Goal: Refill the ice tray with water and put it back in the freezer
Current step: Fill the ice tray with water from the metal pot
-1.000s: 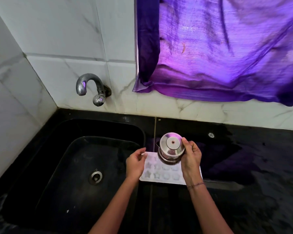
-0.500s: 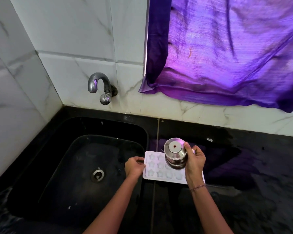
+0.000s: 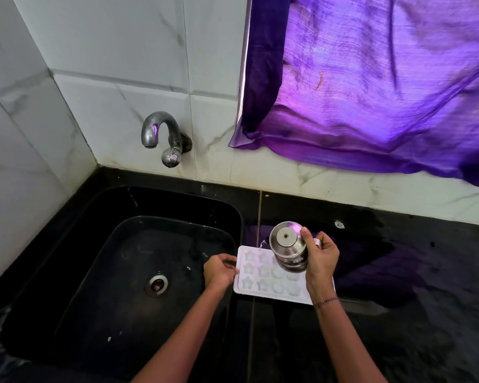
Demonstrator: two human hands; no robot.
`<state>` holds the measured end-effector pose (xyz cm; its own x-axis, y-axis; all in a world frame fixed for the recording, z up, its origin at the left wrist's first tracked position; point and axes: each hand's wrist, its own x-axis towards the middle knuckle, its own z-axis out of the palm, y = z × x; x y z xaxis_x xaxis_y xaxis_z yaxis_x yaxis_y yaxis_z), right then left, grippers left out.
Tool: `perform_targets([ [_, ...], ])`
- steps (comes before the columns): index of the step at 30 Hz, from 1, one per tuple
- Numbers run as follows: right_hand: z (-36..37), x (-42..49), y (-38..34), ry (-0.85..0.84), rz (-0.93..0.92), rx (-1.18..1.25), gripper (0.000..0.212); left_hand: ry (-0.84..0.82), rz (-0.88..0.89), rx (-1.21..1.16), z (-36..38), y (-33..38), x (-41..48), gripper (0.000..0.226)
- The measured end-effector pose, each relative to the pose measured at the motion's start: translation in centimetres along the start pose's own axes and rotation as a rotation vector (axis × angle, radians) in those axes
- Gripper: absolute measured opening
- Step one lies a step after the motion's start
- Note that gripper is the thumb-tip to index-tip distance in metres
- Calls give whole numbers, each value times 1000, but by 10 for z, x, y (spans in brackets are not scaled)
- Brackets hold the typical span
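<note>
1. Two bare forearms are coming up from the bottom edge of the frame. A thin bracelet (image 3: 327,300) is sitting on the right wrist.
2. Left hand (image 3: 220,270), lower centre: the fingers are curled and pinching the left edge of the ice tray (image 3: 249,283).
3. The ice tray is white and lying flat on the black counter (image 3: 426,272) at lower centre, just right of the sink (image 3: 138,205). Its left edge is sitting at the sink rim. Star and round cells are showing. I cannot tell the fill level.
4. Right hand (image 3: 321,255): the fingers and thumb are wrapping round a steel pot (image 3: 286,244), tipped so its base is facing the camera, over the right half of the tray.
5. A thin water stream (image 3: 262,243) is running from the pot's left side onto the tray's far edge.
6. The sink is black and taking up the centre left of the frame, with the drain (image 3: 156,283) in its floor.
7. The counter beyond the tray is looking wet and reflecting purple.
8. A chrome tap (image 3: 161,136) is sticking out of the white marble-look tiles (image 3: 108,51), left of centre, with its spout curving down.
9. A purple curtain (image 3: 371,78) is hanging at upper right, with its hem draping over the tiles.
</note>
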<state>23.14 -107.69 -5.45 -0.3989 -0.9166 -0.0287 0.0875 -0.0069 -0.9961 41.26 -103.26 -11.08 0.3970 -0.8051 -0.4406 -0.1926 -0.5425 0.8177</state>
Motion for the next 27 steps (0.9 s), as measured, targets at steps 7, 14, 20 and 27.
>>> perform_targets([
  [7,5,2,-2,-13,-15,-19,43,-26,103,136,1,0,2,48],
  [14,9,2,-2,-18,-6,-28,42,-72,144,237,2,0,4,45],
  [20,8,2,-1,-18,19,-21,40,-82,165,257,3,-1,3,41],
  [27,7,1,-2,3,54,71,46,-72,194,312,3,-4,-5,44],
])
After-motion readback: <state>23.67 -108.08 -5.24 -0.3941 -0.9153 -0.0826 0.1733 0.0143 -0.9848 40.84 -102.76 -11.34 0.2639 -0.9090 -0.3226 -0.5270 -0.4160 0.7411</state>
